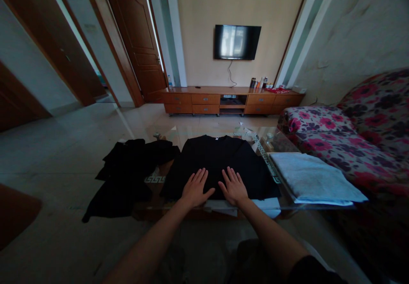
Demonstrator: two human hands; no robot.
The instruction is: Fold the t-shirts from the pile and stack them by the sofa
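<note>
A black T-shirt [220, 156] lies spread on a glass coffee table [179, 132], its neckline with a small white label at the far side. My left hand [196, 189] rests flat on the near left part of the shirt, fingers apart. On the near right part lies my right hand [234, 186], palm down with its fingers spread. Neither hand grips the cloth. To the left, a crumpled heap of black clothing [128, 173] partly hangs over the table's edge. A folded light blue-grey cloth [313, 177] lies on the table at the right.
A sofa with a floral cover [322, 122] stands along the right side. Beyond the table is a low wooden TV cabinet [204, 98] with bottles [258, 82] on it, below a wall-mounted television [237, 42]. A brown door [134, 36] stands ajar at the back left.
</note>
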